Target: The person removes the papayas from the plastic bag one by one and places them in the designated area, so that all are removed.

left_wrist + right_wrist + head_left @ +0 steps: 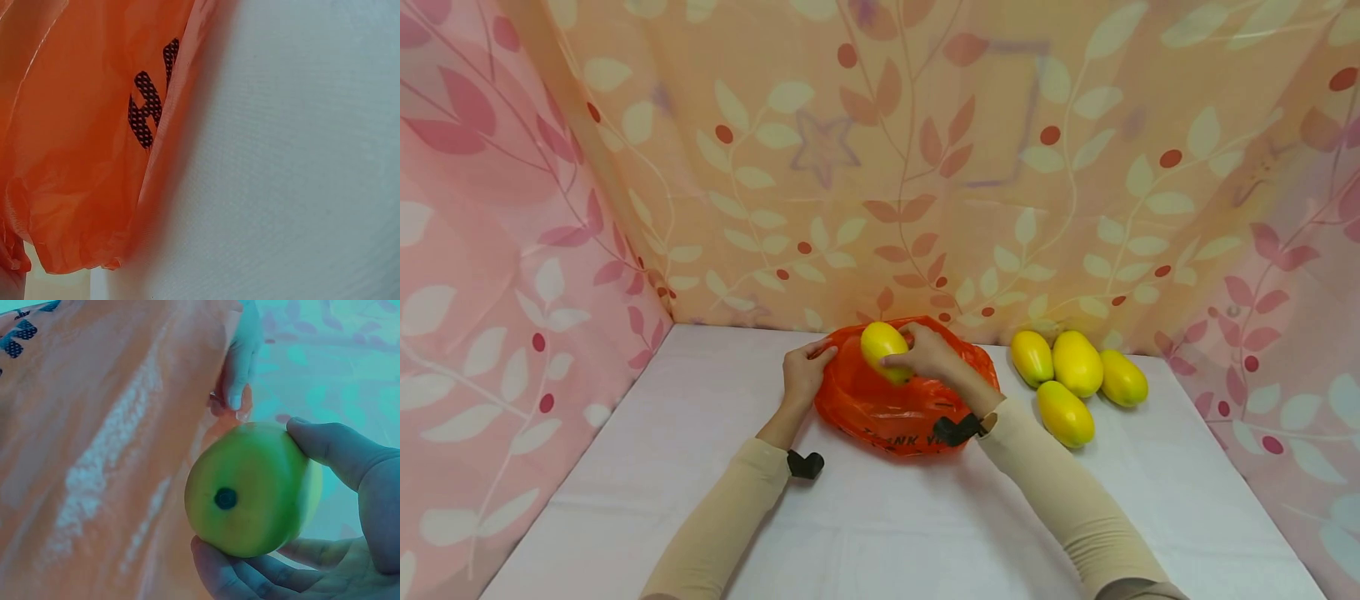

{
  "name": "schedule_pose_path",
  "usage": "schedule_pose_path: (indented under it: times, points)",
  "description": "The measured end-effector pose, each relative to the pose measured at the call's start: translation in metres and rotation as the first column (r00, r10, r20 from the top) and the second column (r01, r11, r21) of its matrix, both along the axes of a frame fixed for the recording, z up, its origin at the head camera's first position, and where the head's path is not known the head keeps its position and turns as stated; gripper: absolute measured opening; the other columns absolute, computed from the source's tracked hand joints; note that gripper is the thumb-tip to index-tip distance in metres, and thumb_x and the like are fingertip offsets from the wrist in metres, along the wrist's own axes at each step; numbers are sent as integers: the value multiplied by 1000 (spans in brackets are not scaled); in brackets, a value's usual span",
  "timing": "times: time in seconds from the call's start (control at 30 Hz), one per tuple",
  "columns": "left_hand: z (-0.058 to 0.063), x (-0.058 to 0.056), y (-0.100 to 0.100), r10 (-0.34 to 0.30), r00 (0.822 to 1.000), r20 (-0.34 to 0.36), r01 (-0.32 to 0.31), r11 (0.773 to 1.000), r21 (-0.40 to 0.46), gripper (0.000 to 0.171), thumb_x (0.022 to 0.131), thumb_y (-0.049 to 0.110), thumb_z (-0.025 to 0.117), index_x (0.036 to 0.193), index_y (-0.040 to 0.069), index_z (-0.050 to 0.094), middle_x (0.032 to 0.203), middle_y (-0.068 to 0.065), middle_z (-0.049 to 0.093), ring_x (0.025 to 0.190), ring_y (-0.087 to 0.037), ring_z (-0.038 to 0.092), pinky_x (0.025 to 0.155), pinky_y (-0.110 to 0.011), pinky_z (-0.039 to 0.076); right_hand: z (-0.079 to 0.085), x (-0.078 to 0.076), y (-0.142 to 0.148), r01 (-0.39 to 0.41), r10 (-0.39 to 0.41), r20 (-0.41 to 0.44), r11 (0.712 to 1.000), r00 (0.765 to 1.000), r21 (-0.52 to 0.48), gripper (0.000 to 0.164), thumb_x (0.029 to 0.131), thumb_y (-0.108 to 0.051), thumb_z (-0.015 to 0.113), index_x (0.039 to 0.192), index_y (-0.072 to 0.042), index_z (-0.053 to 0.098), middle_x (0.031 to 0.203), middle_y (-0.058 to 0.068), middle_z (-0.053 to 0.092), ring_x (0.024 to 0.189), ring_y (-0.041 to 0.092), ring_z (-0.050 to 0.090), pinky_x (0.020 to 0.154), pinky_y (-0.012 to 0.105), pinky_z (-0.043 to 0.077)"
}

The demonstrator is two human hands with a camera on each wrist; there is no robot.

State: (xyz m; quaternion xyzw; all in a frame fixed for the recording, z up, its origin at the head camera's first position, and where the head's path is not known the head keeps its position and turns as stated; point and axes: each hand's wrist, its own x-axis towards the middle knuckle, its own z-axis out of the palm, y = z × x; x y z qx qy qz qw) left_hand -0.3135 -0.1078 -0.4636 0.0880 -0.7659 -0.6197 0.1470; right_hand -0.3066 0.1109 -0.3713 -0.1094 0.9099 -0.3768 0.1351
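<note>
An orange-red plastic bag (880,417) with black "THANK YOU" lettering lies spread at the table's far middle. My left hand (803,375) pinches its left rim between thumb and fingers. In the right wrist view, the left hand's fingertips (235,400) show at the bag's edge. My right hand (931,354) holds a yellow mango (883,346) over the bag's mouth. The right wrist view has the mango (250,494) with its dark stem end toward the camera, thumb on one side and fingers on the other. The left wrist view is mostly bag (87,156) and tabletop.
To the right of the bag, several yellow mangoes (1077,364) lie grouped on the white-covered table (880,533). Patterned cloth (925,167) hangs behind the table and along both sides. A black wrist mount (806,464) sticks out from the left sleeve.
</note>
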Motion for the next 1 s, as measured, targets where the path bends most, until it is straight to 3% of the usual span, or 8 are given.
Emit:
schedule_pose_path:
  times: [0.53,1.0]
  points:
    - [-1,4,1,8,1000,10,-7,1000,-13,30,87,17,74,112,1,73,115,-17,71,119,-29,61,101,-40,50,4,0,7,-8,8,-5,1000,1000,7,71,81,-39,77,136,-4,48,123,14,60,100,27,60,87,37,55]
    - [4,3,0,1,1000,-8,-1,1000,-27,30,87,17,73,112,0,73,114,-18,71,116,-29,63,99,-41,51,12,-2,14,-9,10,14,999,1000,-51,73,83,-36,76,140,-6,42,125,14,58,104,29,59,90,39,55]
